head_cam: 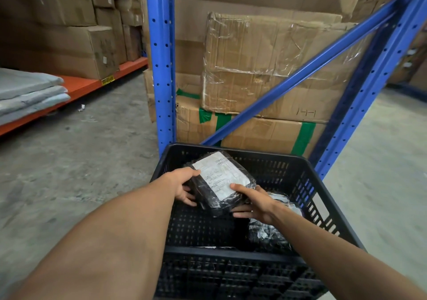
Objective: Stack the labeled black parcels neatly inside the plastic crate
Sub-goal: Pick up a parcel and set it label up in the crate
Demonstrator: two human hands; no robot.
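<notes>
**Parcel going into the crate**

Both hands grip one parcel [221, 181] above the crate's [233, 252] middle, label up, tilted; the left hand [183, 185] clasps its left edge, the right hand [253, 201] its near right corner; another parcel [270, 232] lies by the crate's right wall; the placing step seems underway; next, lower it flat beside that one; beyond stands a blue rack [161, 68] with cartons [272, 68].

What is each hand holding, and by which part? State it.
Both hands hold one labeled black parcel over the black crate: left hand on its left edge, right hand on its near right corner.
</notes>
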